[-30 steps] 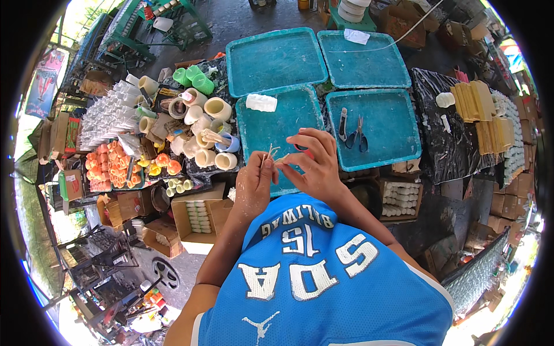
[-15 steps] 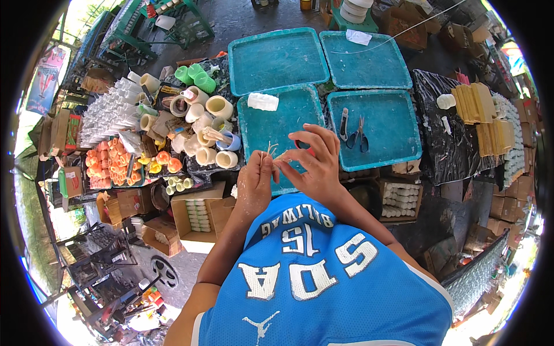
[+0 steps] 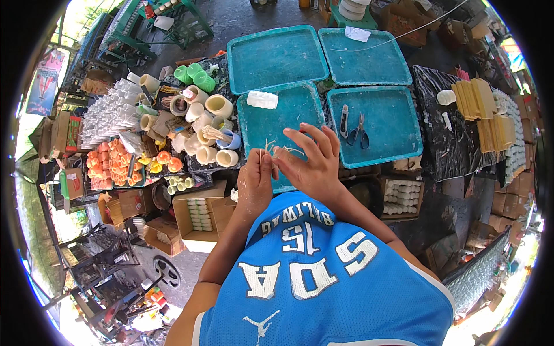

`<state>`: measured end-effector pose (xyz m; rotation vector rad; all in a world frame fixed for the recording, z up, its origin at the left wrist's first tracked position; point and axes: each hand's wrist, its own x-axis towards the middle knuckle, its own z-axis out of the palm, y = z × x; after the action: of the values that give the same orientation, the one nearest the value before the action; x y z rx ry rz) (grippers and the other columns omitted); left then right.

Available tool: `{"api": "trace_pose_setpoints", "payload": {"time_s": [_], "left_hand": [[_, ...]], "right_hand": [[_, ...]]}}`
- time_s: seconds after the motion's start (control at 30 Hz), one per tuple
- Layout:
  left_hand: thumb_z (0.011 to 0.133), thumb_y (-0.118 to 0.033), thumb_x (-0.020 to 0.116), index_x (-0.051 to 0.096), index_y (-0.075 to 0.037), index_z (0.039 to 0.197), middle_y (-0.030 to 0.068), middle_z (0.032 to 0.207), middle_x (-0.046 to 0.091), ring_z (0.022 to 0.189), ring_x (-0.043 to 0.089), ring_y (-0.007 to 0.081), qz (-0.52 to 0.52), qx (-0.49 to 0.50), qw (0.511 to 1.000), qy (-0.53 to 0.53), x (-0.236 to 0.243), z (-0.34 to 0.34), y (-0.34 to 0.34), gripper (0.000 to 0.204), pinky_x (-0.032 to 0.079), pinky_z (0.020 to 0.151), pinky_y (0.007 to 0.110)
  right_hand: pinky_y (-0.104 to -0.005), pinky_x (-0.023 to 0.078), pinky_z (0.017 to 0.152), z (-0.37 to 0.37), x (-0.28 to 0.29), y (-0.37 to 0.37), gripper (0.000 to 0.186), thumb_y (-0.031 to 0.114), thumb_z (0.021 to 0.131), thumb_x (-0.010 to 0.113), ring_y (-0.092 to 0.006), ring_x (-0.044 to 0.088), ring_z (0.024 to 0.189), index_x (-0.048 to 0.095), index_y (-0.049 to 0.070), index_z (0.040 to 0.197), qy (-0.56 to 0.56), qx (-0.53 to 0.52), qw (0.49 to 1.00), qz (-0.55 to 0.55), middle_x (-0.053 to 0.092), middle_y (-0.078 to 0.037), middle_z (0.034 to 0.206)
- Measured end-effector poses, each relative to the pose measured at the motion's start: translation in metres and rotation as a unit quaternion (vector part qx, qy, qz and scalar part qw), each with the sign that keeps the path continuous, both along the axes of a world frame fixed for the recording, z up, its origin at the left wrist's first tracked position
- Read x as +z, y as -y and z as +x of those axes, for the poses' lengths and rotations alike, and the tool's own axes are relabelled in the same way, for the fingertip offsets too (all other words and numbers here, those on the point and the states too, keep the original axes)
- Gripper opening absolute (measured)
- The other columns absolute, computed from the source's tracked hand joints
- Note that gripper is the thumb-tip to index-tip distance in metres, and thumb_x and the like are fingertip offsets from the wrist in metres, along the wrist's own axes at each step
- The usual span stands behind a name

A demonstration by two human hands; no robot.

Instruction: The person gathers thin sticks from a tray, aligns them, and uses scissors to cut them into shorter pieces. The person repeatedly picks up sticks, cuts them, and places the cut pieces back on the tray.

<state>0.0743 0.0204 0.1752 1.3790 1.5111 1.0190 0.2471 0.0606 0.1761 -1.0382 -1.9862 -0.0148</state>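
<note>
My left hand (image 3: 255, 177) is closed, its thumb and fingertips pinching a small bunch of thin pale strings (image 3: 268, 145) whose loose ends stick up. Against it, the thumb and index finger of my right hand (image 3: 313, 162) come together at the strings, while the other fingers are raised and spread. A loose pale strand shows beside the right index finger. Both hands are over the near edge of a teal tray (image 3: 248, 130). On that tray rests a white crumpled piece (image 3: 262, 100). Scissors (image 3: 359, 137) and a utility knife (image 3: 344, 121) lie in the tray to the right.
Two more teal trays (image 3: 274, 34) adjoin at the back. To the left stand cream cups (image 3: 219, 106), orange moulded pieces (image 3: 115, 161) and white pieces (image 3: 112, 115). Yellow slats (image 3: 474, 101) are stacked on black plastic at the right. Cardboard boxes (image 3: 196, 216) sit below the table.
My right thumb and index finger have closed in on the strings by my left hand. A red edge seen beside my right fingers no longer shows. My left hand has barely moved.
</note>
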Motion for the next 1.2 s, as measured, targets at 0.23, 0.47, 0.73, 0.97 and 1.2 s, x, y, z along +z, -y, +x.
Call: {"api": "trace_pose_setpoints", "payload": {"time_s": [0.23,0.47,0.73,0.97,1.2], "left_hand": [[0.117,-0.029,0.043,0.057,-0.003,0.102,0.0071,0.070,0.063,0.062,0.059,0.0161,-0.016,0.008,1.000,-0.011,0.005,-0.001,0.000,0.033,0.047,0.061,0.035],[0.117,-0.031,0.044,0.059,-0.004,0.102,0.0099,0.072,0.067,0.064,0.065,0.0227,-0.021,-0.017,0.997,-0.071,0.010,-0.007,0.000,0.034,0.049,0.062,0.038],[0.116,-0.031,0.044,0.060,-0.004,0.101,0.0102,0.071,0.066,0.062,0.066,0.0243,-0.020,-0.038,0.995,-0.094,0.014,-0.010,-0.004,0.035,0.049,0.060,0.039],[0.116,-0.031,0.046,0.060,-0.003,0.101,0.0088,0.069,0.065,0.062,0.064,0.0181,-0.020,-0.037,0.999,-0.035,0.006,-0.011,-0.004,0.035,0.047,0.058,0.036],[0.115,-0.031,0.049,0.062,-0.002,0.105,0.0091,0.067,0.060,0.057,0.056,0.0172,-0.017,-0.035,0.998,-0.047,0.011,-0.008,-0.004,0.033,0.043,0.056,0.037]], "right_hand": [[-0.0527,0.037,0.111,-0.002,-0.001,-0.001,0.016,0.025,0.083,0.086,-0.0303,0.057,0.132,0.073,0.021,0.092,-0.061,0.041,0.994,-0.082,0.067,-0.001,0.132],[-0.0523,0.036,0.110,0.000,0.007,-0.002,0.019,0.022,0.084,0.085,-0.0338,0.056,0.133,0.070,0.014,0.095,-0.078,0.075,0.980,-0.165,0.069,-0.004,0.129],[-0.0513,0.036,0.110,-0.002,0.002,-0.005,0.016,0.019,0.084,0.084,-0.0332,0.056,0.132,0.070,0.014,0.091,-0.102,0.084,0.974,-0.187,0.070,-0.004,0.128],[-0.0496,0.037,0.110,-0.002,0.000,-0.004,0.011,0.015,0.084,0.082,-0.0304,0.059,0.129,0.073,0.013,0.091,-0.152,0.090,0.955,-0.238,0.071,-0.005,0.125],[-0.0467,0.039,0.108,-0.003,-0.003,-0.005,0.011,0.015,0.085,0.081,-0.0292,0.062,0.122,0.073,0.012,0.092,-0.174,0.076,0.948,-0.253,0.071,-0.008,0.122]]}}
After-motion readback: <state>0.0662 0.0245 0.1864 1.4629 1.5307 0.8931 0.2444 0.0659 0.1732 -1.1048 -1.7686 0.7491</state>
